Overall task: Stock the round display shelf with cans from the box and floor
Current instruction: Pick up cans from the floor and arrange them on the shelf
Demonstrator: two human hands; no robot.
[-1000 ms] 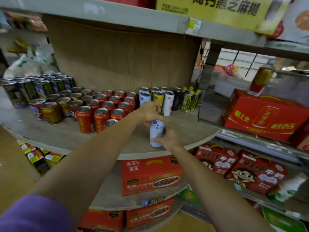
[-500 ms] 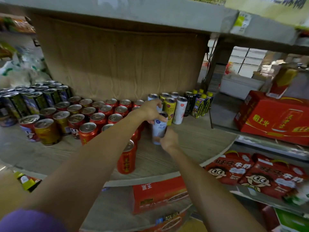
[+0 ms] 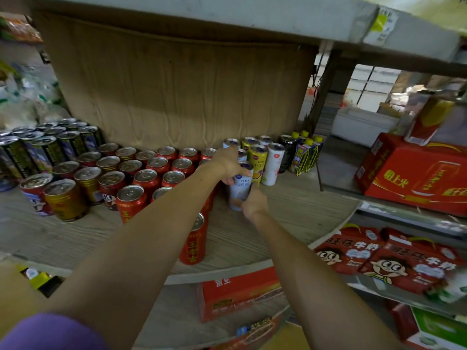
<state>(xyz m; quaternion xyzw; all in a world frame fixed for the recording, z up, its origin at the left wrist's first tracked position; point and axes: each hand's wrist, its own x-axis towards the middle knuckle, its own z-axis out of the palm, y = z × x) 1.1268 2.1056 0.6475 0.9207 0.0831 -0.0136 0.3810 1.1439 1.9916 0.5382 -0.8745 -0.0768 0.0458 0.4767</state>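
A tall white RIO can (image 3: 239, 189) stands on the round wooden shelf (image 3: 285, 218), just in front of other slim cans (image 3: 259, 157). My left hand (image 3: 228, 164) grips its top from the left. My right hand (image 3: 254, 202) holds its lower part from the front right. Red cans (image 3: 147, 179) fill the shelf to the left, and one red can (image 3: 193, 239) stands alone nearer the front edge under my left forearm.
Dark and gold cans (image 3: 50, 147) crowd the shelf's far left. A cardboard wall (image 3: 177, 92) backs the shelf. Small yellow-capped cartons (image 3: 307, 152) stand at the right end. Red gift boxes (image 3: 414, 173) sit on the right-hand shelves and on the tier below (image 3: 240, 291).
Both hands have carried the white can from the shelf's front edge back toward the row of slim cans. The view has moved closer and lower.
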